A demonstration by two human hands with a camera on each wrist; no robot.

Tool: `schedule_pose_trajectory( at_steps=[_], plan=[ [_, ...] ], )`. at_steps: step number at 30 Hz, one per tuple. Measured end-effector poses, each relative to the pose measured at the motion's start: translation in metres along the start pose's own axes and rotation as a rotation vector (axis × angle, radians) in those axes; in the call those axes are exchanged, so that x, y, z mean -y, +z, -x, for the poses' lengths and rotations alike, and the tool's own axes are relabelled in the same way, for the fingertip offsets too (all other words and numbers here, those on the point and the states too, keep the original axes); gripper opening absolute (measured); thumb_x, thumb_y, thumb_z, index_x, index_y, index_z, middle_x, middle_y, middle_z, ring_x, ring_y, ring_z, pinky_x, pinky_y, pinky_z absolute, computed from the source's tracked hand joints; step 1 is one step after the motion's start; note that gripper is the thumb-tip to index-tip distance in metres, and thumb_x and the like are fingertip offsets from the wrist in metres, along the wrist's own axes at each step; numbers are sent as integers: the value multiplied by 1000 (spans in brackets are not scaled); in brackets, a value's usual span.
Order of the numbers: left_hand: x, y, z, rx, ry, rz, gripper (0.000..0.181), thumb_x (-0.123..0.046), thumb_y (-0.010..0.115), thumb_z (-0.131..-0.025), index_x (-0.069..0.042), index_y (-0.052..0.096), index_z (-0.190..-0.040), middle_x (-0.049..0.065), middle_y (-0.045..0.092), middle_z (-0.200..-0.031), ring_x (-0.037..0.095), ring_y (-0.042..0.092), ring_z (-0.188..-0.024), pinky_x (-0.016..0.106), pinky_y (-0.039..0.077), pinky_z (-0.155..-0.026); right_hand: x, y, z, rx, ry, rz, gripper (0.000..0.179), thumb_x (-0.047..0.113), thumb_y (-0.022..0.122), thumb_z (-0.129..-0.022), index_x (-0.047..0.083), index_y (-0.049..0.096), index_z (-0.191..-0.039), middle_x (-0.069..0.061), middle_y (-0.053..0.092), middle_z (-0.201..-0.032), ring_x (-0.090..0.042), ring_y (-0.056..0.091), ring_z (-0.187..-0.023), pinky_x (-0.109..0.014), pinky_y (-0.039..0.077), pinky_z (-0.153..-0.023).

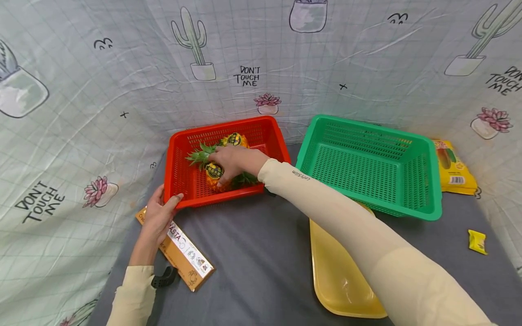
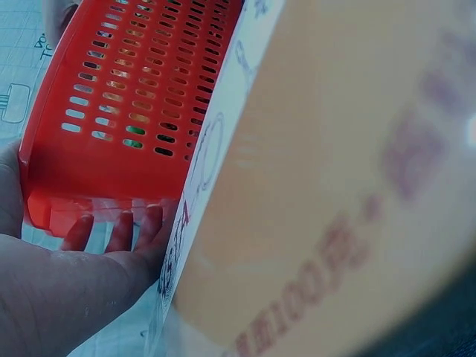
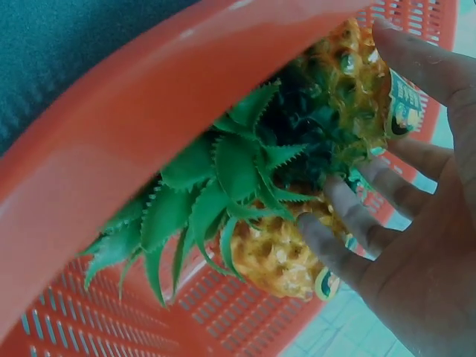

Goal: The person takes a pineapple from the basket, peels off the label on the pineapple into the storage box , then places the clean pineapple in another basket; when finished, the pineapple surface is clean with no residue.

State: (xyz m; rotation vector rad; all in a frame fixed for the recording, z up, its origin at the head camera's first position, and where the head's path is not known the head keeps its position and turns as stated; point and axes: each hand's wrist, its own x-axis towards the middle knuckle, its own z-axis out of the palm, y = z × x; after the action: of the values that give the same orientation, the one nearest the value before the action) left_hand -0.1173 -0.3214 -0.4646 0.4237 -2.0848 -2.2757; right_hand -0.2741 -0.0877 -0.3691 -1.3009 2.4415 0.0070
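Observation:
Two pineapples lie in a red plastic basket (image 1: 222,198). Over the nearer pineapple (image 1: 213,182) my right hand (image 1: 238,160) reaches in, thumb on its near side and fingers on its far side. The right wrist view shows those fingers spread between this pineapple (image 3: 355,100) and the farther one (image 3: 271,256), whose green crown points toward the basket wall. My left hand (image 1: 158,215) grips the basket's near left corner, thumb over the rim and fingers along the outside. Below that hand lies a long orange-brown pasta box (image 1: 179,256), close to the camera in the left wrist view.
A green basket (image 1: 359,170) stands to the right, with a yellow package (image 1: 454,167) beyond it. Under my right forearm is a yellow tray (image 1: 332,271). A small yellow packet (image 1: 477,241) lies at far right. Patterned cloth (image 1: 134,90) hangs behind.

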Motion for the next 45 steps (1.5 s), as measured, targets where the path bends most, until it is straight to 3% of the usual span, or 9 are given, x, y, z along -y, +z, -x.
schedule_pose_trajectory(
  at_steps=[9, 17, 24, 30, 37, 45],
  plan=[
    [2, 2, -1, 13, 3, 6, 63, -8, 69, -104, -8, 37, -158, 19, 43, -152, 26, 57, -125, 27, 55, -96, 3, 10, -2, -19, 80, 54, 94, 63, 79, -88, 27, 37, -164, -9, 33, -164, -43, 35, -146, -59, 44, -110],
    [0, 2, 0, 10, 4, 8, 61, -9, 69, -104, -9, 39, -157, 18, 44, -151, 26, 57, -124, 27, 55, -96, 7, 14, -5, -37, 108, 115, 91, 62, 82, -86, 30, 38, -159, -10, 33, -159, -39, 37, -143, -53, 54, -99],
    [2, 2, 1, 6, -4, 12, 61, -8, 68, -104, -9, 39, -157, 17, 45, -150, 27, 57, -125, 27, 55, -96, 8, 15, -6, -51, 100, 156, 92, 64, 83, -82, 33, 41, -157, -10, 36, -152, -34, 42, -136, -50, 52, -101],
    [4, 0, 2, -1, -3, 10, 61, -8, 68, -104, -10, 38, -157, 15, 46, -149, 24, 59, -122, 27, 56, -95, 12, 14, -6, -29, 83, 184, 94, 62, 83, -84, 30, 38, -161, -11, 39, -158, -37, 41, -142, -52, 49, -106],
    [5, -1, 1, 5, 8, 13, 62, -9, 69, -104, -10, 38, -158, 16, 46, -149, 23, 59, -122, 26, 56, -95, 16, 16, -5, -28, 51, 140, 94, 53, 84, -88, 25, 36, -163, -13, 42, -159, -42, 39, -145, -54, 49, -106],
    [7, -2, 1, 9, 5, 26, 60, -9, 69, -105, -10, 39, -156, 15, 46, -149, 24, 57, -123, 26, 55, -96, 12, 22, -3, -95, 9, 88, 86, 48, 89, -85, 24, 47, -156, -14, 46, -151, -39, 44, -137, -50, 49, -107]
  ],
)
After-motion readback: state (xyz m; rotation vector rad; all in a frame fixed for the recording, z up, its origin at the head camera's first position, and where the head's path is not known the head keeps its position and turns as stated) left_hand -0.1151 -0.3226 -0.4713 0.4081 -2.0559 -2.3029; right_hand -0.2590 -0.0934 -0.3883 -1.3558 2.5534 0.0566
